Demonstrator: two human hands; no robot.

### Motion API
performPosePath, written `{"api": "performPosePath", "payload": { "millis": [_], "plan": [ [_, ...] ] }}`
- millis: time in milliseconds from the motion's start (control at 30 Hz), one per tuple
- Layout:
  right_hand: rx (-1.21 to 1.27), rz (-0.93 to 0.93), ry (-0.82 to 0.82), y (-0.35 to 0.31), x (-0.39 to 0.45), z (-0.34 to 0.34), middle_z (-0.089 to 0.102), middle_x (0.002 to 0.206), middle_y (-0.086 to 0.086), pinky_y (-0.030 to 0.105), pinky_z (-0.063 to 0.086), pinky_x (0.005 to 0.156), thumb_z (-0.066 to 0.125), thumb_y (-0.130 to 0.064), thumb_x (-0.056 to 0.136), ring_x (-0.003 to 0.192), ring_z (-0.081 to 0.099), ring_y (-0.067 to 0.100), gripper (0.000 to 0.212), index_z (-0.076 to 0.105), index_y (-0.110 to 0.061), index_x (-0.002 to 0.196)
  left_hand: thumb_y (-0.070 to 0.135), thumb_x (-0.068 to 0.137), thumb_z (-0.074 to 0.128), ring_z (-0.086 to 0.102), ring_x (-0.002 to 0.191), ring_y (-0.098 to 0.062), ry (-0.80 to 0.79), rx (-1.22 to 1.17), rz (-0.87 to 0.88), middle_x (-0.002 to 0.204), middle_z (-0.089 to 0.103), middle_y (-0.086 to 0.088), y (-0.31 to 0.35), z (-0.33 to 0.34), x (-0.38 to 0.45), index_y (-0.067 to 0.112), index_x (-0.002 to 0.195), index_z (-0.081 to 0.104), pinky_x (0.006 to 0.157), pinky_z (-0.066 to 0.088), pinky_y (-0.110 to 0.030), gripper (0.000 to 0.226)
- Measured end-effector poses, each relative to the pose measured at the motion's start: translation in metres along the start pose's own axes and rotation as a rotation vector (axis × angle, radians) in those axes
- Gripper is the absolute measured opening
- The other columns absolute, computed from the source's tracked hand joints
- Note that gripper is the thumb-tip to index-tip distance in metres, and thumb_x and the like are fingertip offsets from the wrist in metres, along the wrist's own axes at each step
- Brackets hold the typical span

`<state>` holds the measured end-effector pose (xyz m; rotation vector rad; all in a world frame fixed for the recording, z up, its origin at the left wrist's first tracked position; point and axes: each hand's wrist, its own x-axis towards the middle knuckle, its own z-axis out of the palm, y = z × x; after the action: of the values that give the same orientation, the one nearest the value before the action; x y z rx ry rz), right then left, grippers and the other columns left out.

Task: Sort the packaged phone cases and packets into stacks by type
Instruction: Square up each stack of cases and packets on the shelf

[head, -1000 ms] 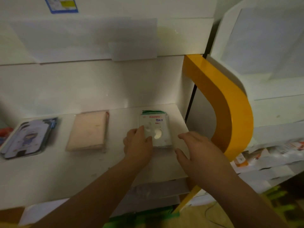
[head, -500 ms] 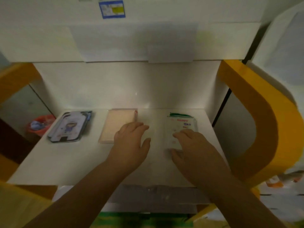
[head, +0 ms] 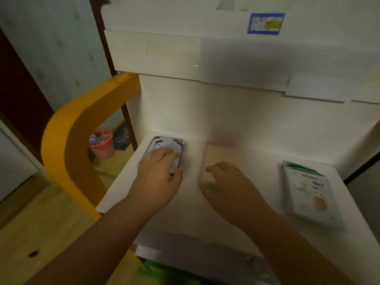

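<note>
Three stacks lie on the white shelf. At the left is a stack of dark-rimmed phone cases with a cartoon print; my left hand lies flat on it, fingers fairly straight. In the middle sits a stack of pale pink packets; my right hand rests on its near end with fingers loosely bent, and the blur hides whether they grip. At the right lies a stack of white packets with green tops, touched by neither hand.
Yellow curved side frames flank the shelf on the left. An upper white shelf board overhangs the back. A red basket stands on the wooden floor to the left. More white packaging lies on a lower shelf.
Both hands moved left: the left hand went from the pink stack to the phone case stack, the right hand from the green-topped packets to the pink stack. My view swung left.
</note>
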<state>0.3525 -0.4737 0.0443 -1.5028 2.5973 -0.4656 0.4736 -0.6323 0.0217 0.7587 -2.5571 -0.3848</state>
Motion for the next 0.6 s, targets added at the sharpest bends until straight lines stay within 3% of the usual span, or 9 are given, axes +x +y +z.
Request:
{"api": "performPosePath", "payload": {
  "millis": [167,333,433,533,600],
  "plan": [
    [0.067,0.084,-0.071,-0.039,0.047,0.021,0.048,0.141,0.004,0.032,0.039,0.102,0.043,-0.052,0.099,0.128,0.046,0.022,0.055,0.044,-0.017,0.142,0.034,0.092,0.053,0.047,0.118,-0.019,-0.018,-0.012,-0.065,0.128,0.057,0.0,-0.049,-0.001,0.015,0.026,0.128,0.057,0.098,0.037,-0.031,0.036],
    [0.097,0.155,-0.133,-0.057,0.09,0.057,0.058,0.118,0.011,0.031,0.044,0.077,0.038,-0.049,0.1,0.101,0.056,0.025,0.045,0.052,-0.014,0.125,0.042,0.092,0.049,0.048,0.12,-0.025,-0.103,-0.073,-0.259,0.132,0.053,-0.008,-0.078,0.016,0.034,0.019,0.141,0.043,0.102,0.042,-0.038,0.055],
    [0.266,0.246,-0.181,-0.063,0.102,0.068,0.059,0.119,0.019,0.035,0.048,0.081,0.036,-0.033,0.105,0.105,0.058,0.033,0.04,0.049,-0.007,0.132,0.048,0.089,0.041,0.049,0.121,-0.027,-0.141,-0.175,-0.351,0.137,0.049,-0.01,-0.083,0.029,0.042,0.022,0.146,0.033,0.101,0.045,-0.045,0.064],
    [0.444,0.366,-0.212,-0.069,0.117,0.073,0.064,0.109,0.018,0.036,0.048,0.079,0.04,-0.033,0.102,0.096,0.062,0.035,0.037,0.058,-0.005,0.119,0.034,0.093,0.047,0.052,0.117,-0.028,-0.132,-0.233,-0.393,0.134,0.051,-0.01,-0.086,0.035,0.05,0.016,0.139,0.042,0.1,0.044,-0.044,0.05],
    [0.546,0.401,-0.213,-0.073,0.128,0.078,0.067,0.108,0.019,0.039,0.052,0.084,0.044,-0.032,0.098,0.099,0.064,0.036,0.037,0.063,-0.003,0.111,0.034,0.091,0.049,0.06,0.102,-0.028,-0.156,-0.291,-0.399,0.116,0.061,-0.007,-0.088,0.031,0.055,0.015,0.125,0.051,0.087,0.051,-0.044,0.039]
  ]
}}
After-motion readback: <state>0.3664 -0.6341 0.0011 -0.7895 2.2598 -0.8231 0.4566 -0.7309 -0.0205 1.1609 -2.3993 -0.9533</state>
